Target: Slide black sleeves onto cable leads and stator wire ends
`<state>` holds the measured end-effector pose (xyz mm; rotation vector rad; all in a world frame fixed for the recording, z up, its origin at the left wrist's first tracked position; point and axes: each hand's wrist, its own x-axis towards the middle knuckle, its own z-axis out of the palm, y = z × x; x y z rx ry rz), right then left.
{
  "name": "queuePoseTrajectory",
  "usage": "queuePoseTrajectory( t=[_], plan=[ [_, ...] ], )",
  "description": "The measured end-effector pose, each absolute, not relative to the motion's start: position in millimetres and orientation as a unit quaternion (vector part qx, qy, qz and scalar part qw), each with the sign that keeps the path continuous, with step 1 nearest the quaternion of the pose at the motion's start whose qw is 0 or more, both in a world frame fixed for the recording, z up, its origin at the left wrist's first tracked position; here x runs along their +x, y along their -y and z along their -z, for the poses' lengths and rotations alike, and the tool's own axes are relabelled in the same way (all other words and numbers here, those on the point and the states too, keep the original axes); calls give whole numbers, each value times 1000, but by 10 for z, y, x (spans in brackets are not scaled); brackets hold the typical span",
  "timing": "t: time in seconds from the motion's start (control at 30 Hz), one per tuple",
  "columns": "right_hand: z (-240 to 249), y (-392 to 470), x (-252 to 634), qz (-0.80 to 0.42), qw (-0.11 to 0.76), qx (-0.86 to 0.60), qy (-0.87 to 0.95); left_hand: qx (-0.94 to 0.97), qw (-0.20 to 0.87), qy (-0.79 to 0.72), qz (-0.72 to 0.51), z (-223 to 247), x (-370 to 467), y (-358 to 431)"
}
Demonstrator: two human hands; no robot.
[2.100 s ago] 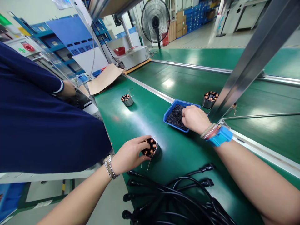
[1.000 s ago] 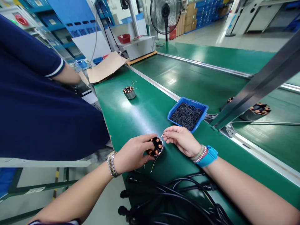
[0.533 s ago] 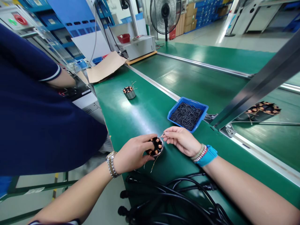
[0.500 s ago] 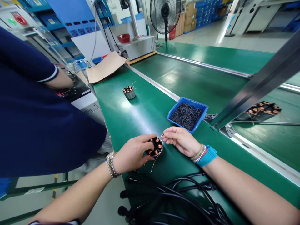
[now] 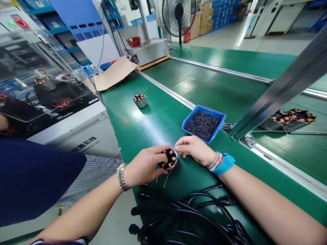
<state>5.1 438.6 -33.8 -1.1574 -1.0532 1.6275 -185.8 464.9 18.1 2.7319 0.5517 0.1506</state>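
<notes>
My left hand is closed around a motor stator, a metal ring with copper coils and a black core, resting on the green bench. One finger reaches into its centre. Two thin wire ends hang from its near side. At the far-right rim, my right hand is closed in a pinch around a thin stator wire; the fingertips mostly hide it. A second stator stands farther back on the bench with its wires sticking up.
A blue tray full of short black tubes sits beyond my right hand. Black cables lie close in front. A metal post rises at right, with more stators behind it. A co-worker's dark sleeve is at left.
The co-worker has moved left and down, uncovering a machine. My right fingertips have come slightly closer to the stator's rim; my left hand keeps its hold.
</notes>
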Motion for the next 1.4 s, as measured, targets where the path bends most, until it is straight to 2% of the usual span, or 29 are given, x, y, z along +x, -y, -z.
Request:
queuePoseTrajectory(
  t=[0.17, 0.5, 0.8, 1.03, 1.4],
  plan=[
    [352, -4420, 100, -680, 412, -427, 430, 963, 182, -193, -56, -171, -1863, -4660],
    [284, -4458, 94, -529, 346, -503, 589, 962, 185, -194, -43, -206, -1837, -4655],
    [330, -4416, 23, -574, 362, -516, 522, 961, 196, -190, -34, -204, -1838, -4662],
    [315, -4378, 120, -623, 397, -441, 510, 959, 207, -190, -41, -201, -1838, -4658],
    [285, -4411, 97, -521, 343, -487, 611, 959, 207, -191, -37, -203, -1831, -4663]
  ],
)
